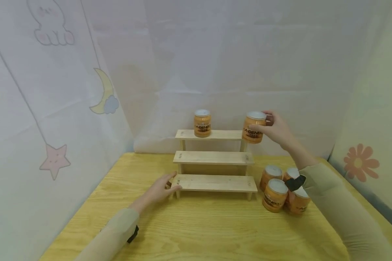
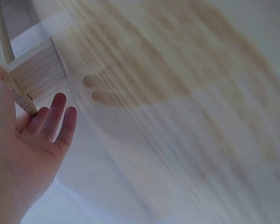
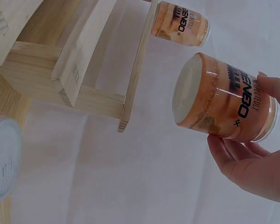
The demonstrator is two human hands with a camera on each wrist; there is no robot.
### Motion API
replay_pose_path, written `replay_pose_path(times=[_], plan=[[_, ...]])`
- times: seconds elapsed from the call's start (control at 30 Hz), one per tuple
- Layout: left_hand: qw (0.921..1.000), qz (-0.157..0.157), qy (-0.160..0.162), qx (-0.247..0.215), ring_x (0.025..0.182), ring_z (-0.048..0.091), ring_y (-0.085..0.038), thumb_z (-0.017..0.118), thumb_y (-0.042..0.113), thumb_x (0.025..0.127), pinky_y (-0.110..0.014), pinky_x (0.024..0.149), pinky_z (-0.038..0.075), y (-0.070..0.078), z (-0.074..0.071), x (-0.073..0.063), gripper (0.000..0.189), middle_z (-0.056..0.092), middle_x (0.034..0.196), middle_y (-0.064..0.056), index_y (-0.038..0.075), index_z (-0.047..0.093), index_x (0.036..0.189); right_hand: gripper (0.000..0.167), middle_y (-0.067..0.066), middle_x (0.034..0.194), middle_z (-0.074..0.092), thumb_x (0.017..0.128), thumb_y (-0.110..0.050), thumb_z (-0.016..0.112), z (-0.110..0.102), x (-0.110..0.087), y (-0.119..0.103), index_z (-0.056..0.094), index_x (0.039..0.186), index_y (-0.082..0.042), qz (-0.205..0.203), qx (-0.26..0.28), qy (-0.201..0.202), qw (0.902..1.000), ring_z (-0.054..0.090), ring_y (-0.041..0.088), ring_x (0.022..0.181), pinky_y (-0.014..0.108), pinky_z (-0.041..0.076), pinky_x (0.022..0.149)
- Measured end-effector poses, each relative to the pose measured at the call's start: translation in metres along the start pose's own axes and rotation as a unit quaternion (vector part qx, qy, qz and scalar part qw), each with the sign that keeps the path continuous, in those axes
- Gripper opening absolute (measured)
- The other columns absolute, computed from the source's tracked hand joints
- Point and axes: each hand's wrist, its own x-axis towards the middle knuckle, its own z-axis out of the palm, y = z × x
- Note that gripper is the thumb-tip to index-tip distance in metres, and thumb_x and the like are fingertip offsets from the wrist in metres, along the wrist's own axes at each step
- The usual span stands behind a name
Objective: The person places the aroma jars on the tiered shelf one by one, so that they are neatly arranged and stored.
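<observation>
And there it is, an orange jar (image 1: 252,135) up in the air, upright, just off the right end of the top shelf (image 1: 227,134), and the right hand (image 1: 276,128) has it securely: thumb across the front, fingers round the other side, clamped on the jar's wall. A side grip, I'd say, because it leaves the base bare; the right wrist view shows that base uncovered, with a gap between it and the shelf's end.

Look across to the left now! At the left end of the bottom shelf (image 1: 215,184), the left hand (image 1: 159,188) holds the wooden rack (image 1: 215,157) low down, thumb at the front corner, index finger at the back corner, other fingers spread apart. Presumably that's to stop the stand sliding on the table (image 1: 199,232); how hard it squeezes, I can't tell.

Up top, a second jar (image 1: 202,125) stands alone near the left end, label outward, so it reads plainly from the front. And toward the table's right edge, just beside the rack's bottom right corner, four more jars (image 1: 275,199) stand bunched, handy for the right hand, I'd judge, though the sleeve (image 1: 325,185) and its black strap (image 1: 295,183) hide part of them
</observation>
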Motion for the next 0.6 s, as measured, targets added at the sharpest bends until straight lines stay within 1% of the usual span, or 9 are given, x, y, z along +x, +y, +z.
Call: replay_pose_path(times=[0.13,0.27,0.43,0.6], plan=[[1.0000,-0.003,0.001,0.004,0.106,0.056,-0.025,0.060,0.047,0.089,-0.038,0.085,0.052,-0.001,-0.002,-0.001,0.075,0.041,0.144,-0.014,0.008,0.032,0.147,0.086,0.017,0.145,0.033,0.082,-0.042,0.070,0.008,0.016,-0.004,0.025,0.146,-0.008,-0.006,-0.001,0.009,0.9999,0.043,0.034,0.126,0.051,0.044,0.095],[1.0000,0.003,0.002,0.007,0.106,0.056,-0.025,0.059,0.047,0.089,-0.038,0.085,0.052,-0.003,-0.002,-0.002,0.075,0.040,0.144,-0.015,0.008,0.032,0.146,0.083,0.017,0.143,0.034,0.082,-0.039,0.072,0.018,0.031,-0.005,0.028,0.144,-0.007,-0.011,0.013,0.016,0.9997,0.043,0.034,0.126,0.050,0.043,0.097],[0.9999,0.013,0.003,0.008,0.105,0.057,-0.025,0.059,0.048,0.089,-0.036,0.085,0.052,-0.003,0.000,-0.004,0.075,0.041,0.144,-0.015,0.007,0.033,0.146,0.079,0.017,0.143,0.035,0.083,-0.035,0.071,0.033,0.049,-0.002,0.030,0.144,-0.005,-0.009,0.031,0.023,0.9992,0.043,0.034,0.127,0.049,0.043,0.099],[0.9999,0.009,0.002,0.005,0.107,0.057,-0.024,0.060,0.050,0.087,-0.037,0.086,0.052,-0.002,0.002,-0.005,0.077,0.041,0.145,-0.012,0.009,0.032,0.147,0.080,0.016,0.144,0.037,0.082,-0.034,0.072,0.045,0.063,0.002,0.030,0.144,-0.006,-0.006,0.027,0.026,0.9993,0.043,0.032,0.128,0.047,0.044,0.099]])
